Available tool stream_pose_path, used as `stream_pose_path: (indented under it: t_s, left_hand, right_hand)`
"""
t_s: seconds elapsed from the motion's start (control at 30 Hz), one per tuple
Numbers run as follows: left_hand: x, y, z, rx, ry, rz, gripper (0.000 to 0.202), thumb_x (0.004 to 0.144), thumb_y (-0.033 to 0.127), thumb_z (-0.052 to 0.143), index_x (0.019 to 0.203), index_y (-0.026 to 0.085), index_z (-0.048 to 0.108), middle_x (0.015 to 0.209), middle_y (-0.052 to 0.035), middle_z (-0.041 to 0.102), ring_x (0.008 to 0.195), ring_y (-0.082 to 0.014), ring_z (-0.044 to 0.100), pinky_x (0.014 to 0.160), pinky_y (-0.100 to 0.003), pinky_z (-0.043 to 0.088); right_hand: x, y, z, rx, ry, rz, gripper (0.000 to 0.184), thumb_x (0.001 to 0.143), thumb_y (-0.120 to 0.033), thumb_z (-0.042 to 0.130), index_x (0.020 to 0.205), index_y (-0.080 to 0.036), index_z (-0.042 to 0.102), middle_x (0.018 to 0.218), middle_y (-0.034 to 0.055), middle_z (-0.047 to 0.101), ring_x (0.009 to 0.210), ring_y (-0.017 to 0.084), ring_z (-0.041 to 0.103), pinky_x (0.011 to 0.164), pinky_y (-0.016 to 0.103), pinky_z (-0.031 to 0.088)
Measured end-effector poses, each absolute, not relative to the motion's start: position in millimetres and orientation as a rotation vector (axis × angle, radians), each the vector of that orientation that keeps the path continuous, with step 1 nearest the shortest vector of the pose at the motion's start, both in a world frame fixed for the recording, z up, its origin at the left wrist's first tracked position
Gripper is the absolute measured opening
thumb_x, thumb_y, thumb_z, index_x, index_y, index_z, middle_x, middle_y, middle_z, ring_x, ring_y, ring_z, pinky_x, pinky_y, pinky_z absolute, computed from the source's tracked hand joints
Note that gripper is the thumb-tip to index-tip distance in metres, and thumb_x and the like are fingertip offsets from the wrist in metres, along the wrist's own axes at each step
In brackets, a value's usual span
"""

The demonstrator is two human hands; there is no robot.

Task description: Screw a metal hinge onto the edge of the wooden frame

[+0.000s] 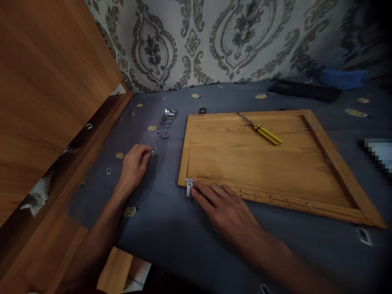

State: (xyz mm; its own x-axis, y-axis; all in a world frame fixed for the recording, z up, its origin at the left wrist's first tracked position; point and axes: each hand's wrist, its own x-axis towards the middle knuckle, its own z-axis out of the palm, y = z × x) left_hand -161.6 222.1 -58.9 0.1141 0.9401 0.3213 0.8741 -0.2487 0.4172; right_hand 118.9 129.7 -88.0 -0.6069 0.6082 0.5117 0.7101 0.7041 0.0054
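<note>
My right hand (226, 208) reaches in from the lower right. Its thumb and index finger hold a small silver metal hinge (189, 185) at the near left corner of a framed wooden panel (239, 159). My left hand (135, 163) is over the dark sheet, left of the panel, with its fingers drawn together; anything between the fingertips is too small to make out. Small screws (157, 154) lie right beside those fingertips. On the panel rests a screwdriver (263, 132) with a yellow handle, its shaft pointing to the far edge.
A small pile of metal fittings (168, 115) lies on the dark patterned sheet (165, 232) beyond my left hand. Wooden furniture (45, 90) borders the left side. A patterned curtain (190, 45) hangs behind. A long black object (304, 90) and blue cloth (343, 78) lie far right.
</note>
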Motion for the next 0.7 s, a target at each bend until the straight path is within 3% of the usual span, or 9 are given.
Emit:
stream_pose_path:
  t_s: [0.23,0.43,0.7]
  left_hand:
    - [-153.1,220.4,-65.9,2.341,1.807,0.696,0.013,0.098,0.021,0.053,0.1,0.018,0.066,0.098,-0.0052,0.064,0.088,-0.0196,0.061,0.08,-0.031,0.047]
    - [-152.1,222.3,-70.2,2.41,1.814,0.58,0.017,0.101,0.021,0.051,0.102,0.019,0.068,0.099,-0.0063,0.064,0.093,-0.0216,0.062,0.082,-0.032,0.048]
    - [-156.1,226.1,-71.0,2.474,1.868,0.461,0.017,0.098,0.018,0.051,0.094,0.019,0.067,0.094,-0.0071,0.064,0.093,-0.0242,0.061,0.082,-0.034,0.048]
  right_hand:
    - [120.0,130.6,-89.1,-0.996,-2.449,-0.287,0.045,0.084,0.005,0.057,0.124,-0.012,0.071,0.122,0.0091,0.077,0.104,0.021,0.068,0.087,0.033,0.054]
    - [121.4,130.2,-93.4,-1.019,-2.486,-0.242,0.053,0.086,0.005,0.048,0.133,-0.013,0.067,0.128,0.0108,0.075,0.111,0.022,0.067,0.09,0.037,0.055]
    - [120.6,130.6,-89.8,-1.009,-2.483,-0.27,0.049,0.088,0.006,0.048,0.127,-0.013,0.069,0.124,0.0094,0.077,0.108,0.021,0.069,0.086,0.034,0.055]
